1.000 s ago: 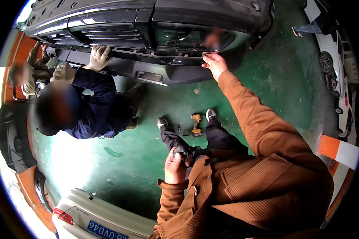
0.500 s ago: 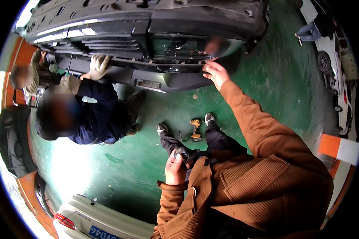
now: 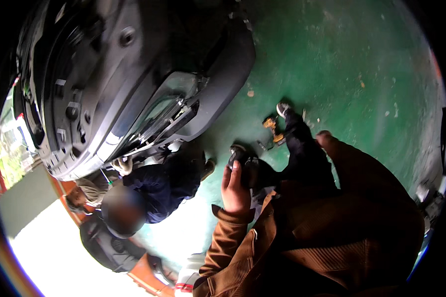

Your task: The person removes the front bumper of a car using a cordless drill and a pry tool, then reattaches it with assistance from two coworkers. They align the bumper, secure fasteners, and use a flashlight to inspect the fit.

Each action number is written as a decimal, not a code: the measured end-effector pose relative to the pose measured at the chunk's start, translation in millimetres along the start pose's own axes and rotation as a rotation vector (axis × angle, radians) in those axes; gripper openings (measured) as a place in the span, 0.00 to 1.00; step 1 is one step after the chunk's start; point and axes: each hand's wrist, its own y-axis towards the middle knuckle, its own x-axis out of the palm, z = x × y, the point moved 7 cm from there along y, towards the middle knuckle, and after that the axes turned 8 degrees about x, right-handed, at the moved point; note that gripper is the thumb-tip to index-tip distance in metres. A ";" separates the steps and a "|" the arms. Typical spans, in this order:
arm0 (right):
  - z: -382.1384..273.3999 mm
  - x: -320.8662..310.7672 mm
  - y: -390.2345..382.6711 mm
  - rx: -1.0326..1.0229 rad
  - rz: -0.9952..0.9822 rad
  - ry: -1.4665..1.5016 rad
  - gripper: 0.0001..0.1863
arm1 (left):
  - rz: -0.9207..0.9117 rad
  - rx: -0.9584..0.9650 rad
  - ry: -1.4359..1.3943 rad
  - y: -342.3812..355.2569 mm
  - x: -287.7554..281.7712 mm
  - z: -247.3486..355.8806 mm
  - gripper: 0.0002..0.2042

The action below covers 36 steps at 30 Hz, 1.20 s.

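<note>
Head view: your L hand pinching small dark item, left of drill; your R hand, right of drill, grip can't tell; poss. drop if pinch slackens, poss. trip if your R shoe, beside drill, catches it; no legible labels/writing.

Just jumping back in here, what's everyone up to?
The person's left hand holds a small dark object. The right hand shows beside the right leg; whether it holds anything isn't clear. A co-worker in dark blue has a pale gloved hand at the edge of the car's front. A yellow-and-black drill lies on the green floor near the right shoe.
</note>
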 end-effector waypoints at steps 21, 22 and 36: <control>-168.0 -137.0 9.3 -0.117 0.082 1.391 0.11 | 0.140 -0.251 -0.049 76.0 48.9 -13.3 0.26; -208.7 -157.9 3.7 -0.143 -0.053 1.438 0.13 | 0.141 -0.245 -0.045 75.2 45.1 -14.3 0.27; -538.6 -350.6 -41.8 -0.667 -0.533 1.565 0.22 | 0.204 -0.359 -0.301 26.1 -14.4 -37.8 0.20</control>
